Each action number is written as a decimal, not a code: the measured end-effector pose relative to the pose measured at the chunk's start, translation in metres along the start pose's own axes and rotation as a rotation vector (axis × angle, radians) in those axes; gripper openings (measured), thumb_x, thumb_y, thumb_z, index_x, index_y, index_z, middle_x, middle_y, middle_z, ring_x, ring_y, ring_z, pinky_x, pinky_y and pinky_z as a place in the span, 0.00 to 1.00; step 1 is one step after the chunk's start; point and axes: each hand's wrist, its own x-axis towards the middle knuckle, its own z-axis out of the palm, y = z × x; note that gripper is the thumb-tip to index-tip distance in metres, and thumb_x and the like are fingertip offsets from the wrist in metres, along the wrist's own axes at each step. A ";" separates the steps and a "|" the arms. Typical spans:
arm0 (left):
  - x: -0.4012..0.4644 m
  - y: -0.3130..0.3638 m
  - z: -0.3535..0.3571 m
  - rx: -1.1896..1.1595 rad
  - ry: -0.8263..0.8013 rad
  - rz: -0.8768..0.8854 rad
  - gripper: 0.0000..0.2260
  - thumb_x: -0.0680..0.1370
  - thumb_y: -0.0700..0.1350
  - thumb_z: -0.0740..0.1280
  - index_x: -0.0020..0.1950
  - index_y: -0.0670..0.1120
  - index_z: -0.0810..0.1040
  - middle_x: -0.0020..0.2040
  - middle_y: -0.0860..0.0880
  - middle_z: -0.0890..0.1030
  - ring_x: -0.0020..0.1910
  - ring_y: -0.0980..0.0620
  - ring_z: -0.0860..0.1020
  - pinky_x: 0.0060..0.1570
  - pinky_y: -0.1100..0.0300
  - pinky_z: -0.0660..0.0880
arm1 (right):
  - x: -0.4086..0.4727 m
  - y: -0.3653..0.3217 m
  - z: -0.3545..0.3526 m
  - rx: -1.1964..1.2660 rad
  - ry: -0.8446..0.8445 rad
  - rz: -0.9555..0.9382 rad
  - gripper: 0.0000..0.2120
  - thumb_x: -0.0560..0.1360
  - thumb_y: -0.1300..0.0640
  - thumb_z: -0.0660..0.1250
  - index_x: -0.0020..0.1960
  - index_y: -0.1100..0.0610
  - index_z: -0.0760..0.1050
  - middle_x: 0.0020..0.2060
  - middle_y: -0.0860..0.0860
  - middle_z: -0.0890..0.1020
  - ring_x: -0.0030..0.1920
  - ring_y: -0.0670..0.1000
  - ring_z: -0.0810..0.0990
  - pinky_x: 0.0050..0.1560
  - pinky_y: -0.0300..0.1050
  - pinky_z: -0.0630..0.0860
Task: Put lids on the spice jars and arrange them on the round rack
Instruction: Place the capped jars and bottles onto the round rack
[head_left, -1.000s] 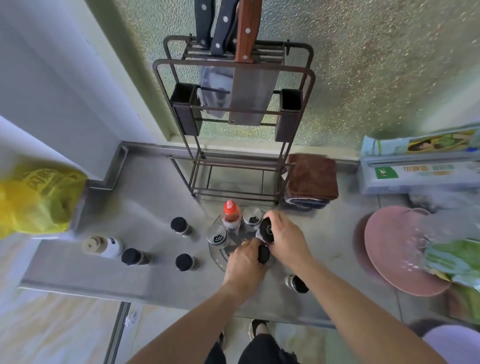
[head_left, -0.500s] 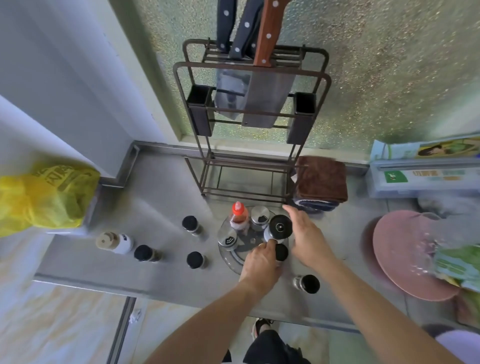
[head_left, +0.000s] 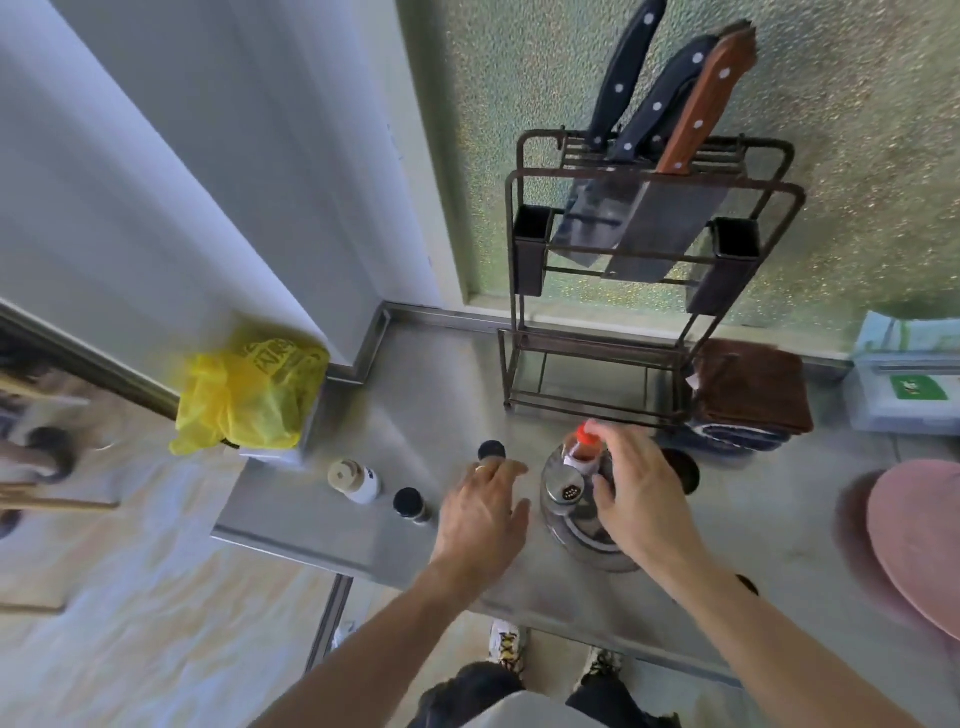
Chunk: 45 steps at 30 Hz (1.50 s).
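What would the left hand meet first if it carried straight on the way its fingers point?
Probably the black-lidded jar standing just beyond the fingertips of the left hand. Depth is unclear from this overhead view, so the hand could pass above the lid.

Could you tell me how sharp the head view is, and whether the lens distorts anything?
Head view: motion blur softens the left hand, right hand and round rack; the knife rack is sharper; the wide lens bends the counter edge; soft daylight, no harsh glare.
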 end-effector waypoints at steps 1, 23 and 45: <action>0.002 -0.015 -0.014 0.046 0.046 -0.006 0.14 0.80 0.49 0.66 0.65 0.52 0.76 0.63 0.53 0.78 0.61 0.51 0.76 0.58 0.56 0.75 | 0.002 -0.016 0.010 0.005 -0.025 -0.021 0.25 0.73 0.64 0.73 0.67 0.55 0.72 0.61 0.54 0.78 0.64 0.57 0.77 0.63 0.50 0.76; -0.001 -0.237 -0.034 0.224 -0.078 -0.257 0.14 0.73 0.34 0.70 0.52 0.49 0.71 0.42 0.45 0.75 0.35 0.41 0.76 0.35 0.50 0.77 | -0.007 -0.138 0.121 -0.040 -0.329 -0.053 0.21 0.80 0.59 0.64 0.71 0.51 0.65 0.65 0.49 0.72 0.63 0.54 0.75 0.57 0.46 0.76; 0.008 0.034 -0.009 -0.076 -0.200 0.358 0.27 0.73 0.51 0.72 0.68 0.53 0.65 0.53 0.49 0.81 0.51 0.48 0.78 0.52 0.52 0.77 | -0.062 -0.016 0.059 0.190 0.176 0.338 0.21 0.67 0.57 0.79 0.57 0.48 0.77 0.54 0.41 0.79 0.56 0.45 0.78 0.54 0.47 0.81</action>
